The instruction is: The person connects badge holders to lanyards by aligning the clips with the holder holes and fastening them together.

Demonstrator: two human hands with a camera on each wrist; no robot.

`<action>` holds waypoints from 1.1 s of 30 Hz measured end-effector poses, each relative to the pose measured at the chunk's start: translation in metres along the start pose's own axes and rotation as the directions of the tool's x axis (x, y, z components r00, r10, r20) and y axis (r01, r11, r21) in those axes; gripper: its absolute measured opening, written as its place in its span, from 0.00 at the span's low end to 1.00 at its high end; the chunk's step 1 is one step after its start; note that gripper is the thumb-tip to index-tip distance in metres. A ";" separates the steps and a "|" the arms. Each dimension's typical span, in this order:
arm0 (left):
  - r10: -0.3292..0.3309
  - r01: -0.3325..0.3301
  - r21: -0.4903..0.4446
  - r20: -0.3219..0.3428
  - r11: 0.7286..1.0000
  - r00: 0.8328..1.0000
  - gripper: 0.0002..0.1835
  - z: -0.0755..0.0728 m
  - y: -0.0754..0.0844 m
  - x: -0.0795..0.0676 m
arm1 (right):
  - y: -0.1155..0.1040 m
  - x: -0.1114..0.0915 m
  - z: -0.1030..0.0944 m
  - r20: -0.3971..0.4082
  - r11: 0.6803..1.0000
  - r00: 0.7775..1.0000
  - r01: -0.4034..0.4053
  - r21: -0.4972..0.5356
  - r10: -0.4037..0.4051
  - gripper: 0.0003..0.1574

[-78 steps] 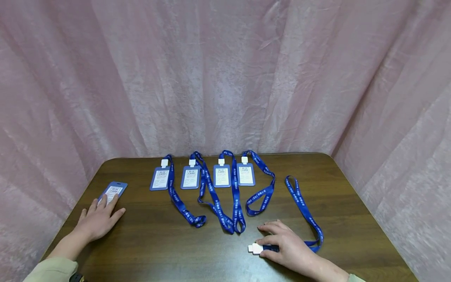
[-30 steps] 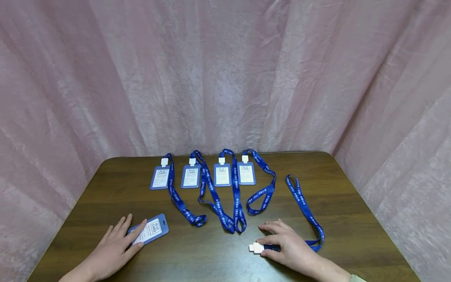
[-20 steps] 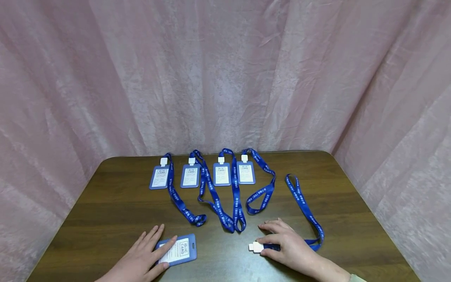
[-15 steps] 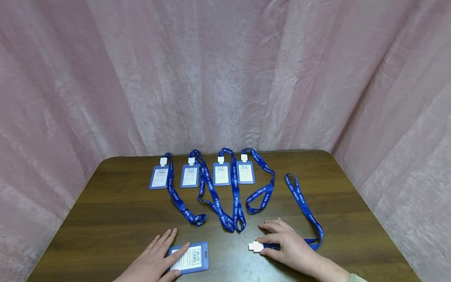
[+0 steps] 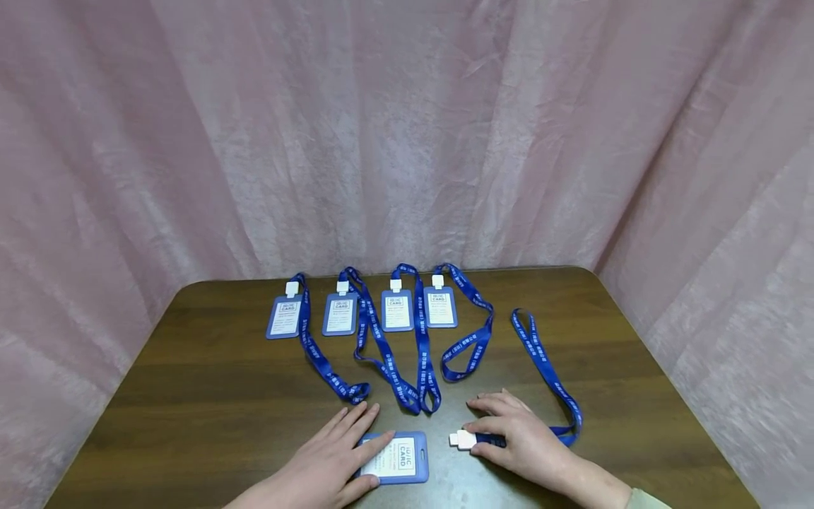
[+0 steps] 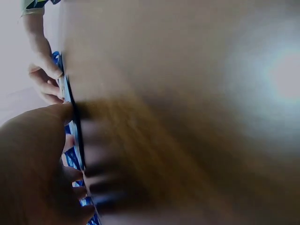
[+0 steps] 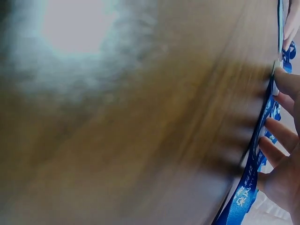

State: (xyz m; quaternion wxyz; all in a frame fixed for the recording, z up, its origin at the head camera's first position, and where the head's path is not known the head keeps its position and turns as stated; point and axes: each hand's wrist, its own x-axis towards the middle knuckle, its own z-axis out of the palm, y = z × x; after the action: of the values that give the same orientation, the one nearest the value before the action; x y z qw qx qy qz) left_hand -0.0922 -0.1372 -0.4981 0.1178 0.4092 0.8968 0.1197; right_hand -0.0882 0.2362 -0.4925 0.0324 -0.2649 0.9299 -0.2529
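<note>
In the head view my left hand [image 5: 324, 456] lies over the left part of a blue badge holder [image 5: 422, 458] at the table's front. Its fingers are spread and fairly straight, with index finger and thumb on the holder, which bears a white ID/IC card [image 5: 402, 456]. The slotted end of the holder points right. Facing it, a short distance off, is the white plastic clip [image 5: 463, 439] of a blue lanyard [image 5: 548, 371]. My right hand [image 5: 524, 438] pinches this clip between thumb and index finger. The lanyard runs under the palm and loops back behind the hand.
Along the back of the brown wooden table [image 5: 210, 367] lie several blue badge holders, such as the leftmost badge [image 5: 284, 316], each clipped to a printed blue lanyard like the rightmost one [image 5: 477, 346]. A pink curtain [image 5: 394, 141] hangs behind the table's back edge.
My left hand has slid the badge holder from the table's left side to the front middle, turning its slotted end rightward towards the clip. My right hand has stayed on the clip.
</note>
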 end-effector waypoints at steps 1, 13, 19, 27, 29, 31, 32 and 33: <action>0.001 -0.001 0.009 -0.013 1.000 1.000 0.35 0.000 0.001 0.002 | 0.000 0.000 0.000 0.002 1.000 1.000 -0.006 -0.001 0.006 0.18; -0.049 0.048 -0.045 -0.035 0.998 0.998 0.41 -0.003 0.006 0.008 | 0.000 -0.001 -0.001 0.015 0.999 0.999 -0.052 -0.005 0.052 0.25; -0.049 0.049 -0.040 -0.004 0.998 0.999 0.40 -0.005 0.004 0.007 | 0.000 -0.005 0.001 0.003 0.997 0.997 -0.075 0.010 0.075 0.20; -0.039 0.037 -0.063 -0.025 0.997 0.999 0.42 -0.004 0.002 0.006 | 0.002 -0.009 0.003 -0.006 0.995 0.995 -0.100 0.018 0.100 0.19; -0.041 0.039 -0.072 -0.028 0.997 0.999 0.42 -0.004 0.002 0.005 | 0.002 -0.009 0.003 -0.013 0.994 0.994 -0.104 0.029 0.104 0.19; -0.046 0.044 -0.077 -0.025 0.996 0.999 0.42 -0.004 0.001 0.006 | 0.001 -0.009 0.003 -0.020 0.994 0.994 -0.104 0.039 0.105 0.18; -0.048 0.046 -0.078 -0.024 0.996 0.999 0.41 -0.004 0.001 0.006 | 0.001 -0.009 0.002 -0.022 0.994 0.994 -0.104 0.043 0.105 0.18; -0.051 0.049 -0.076 -0.022 0.996 0.998 0.41 -0.003 0.001 0.006 | 0.000 -0.009 0.002 -0.024 0.994 0.994 -0.103 0.047 0.105 0.17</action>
State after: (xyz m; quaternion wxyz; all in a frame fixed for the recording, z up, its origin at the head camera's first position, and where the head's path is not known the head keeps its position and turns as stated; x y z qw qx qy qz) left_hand -0.0965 -0.1322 -0.4954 0.1255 0.3804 0.9030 0.1553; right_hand -0.0799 0.2405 -0.4950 0.0391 -0.2119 0.9368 -0.2756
